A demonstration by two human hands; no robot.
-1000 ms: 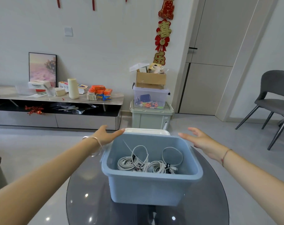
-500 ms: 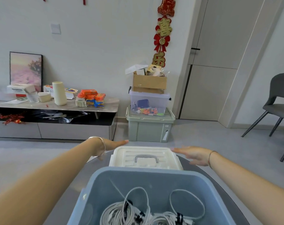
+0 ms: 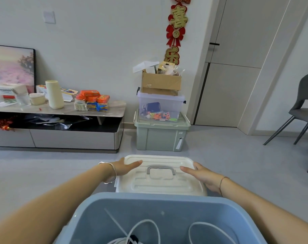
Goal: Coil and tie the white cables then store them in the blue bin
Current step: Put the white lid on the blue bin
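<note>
With the looped white cables (image 3: 146, 228) lying in the pale blue plastic bin (image 3: 149, 198), storing looks done, and my left hand (image 3: 125, 167) and right hand (image 3: 202, 176) rest straight-fingered on the white handled plastic lid (image 3: 160, 182) behind it, not yet fitted.

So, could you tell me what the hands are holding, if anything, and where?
The white lid, at its two ends: left hand on the left end, right hand on the right, fingers straight on top; no closed grip shows.
</note>
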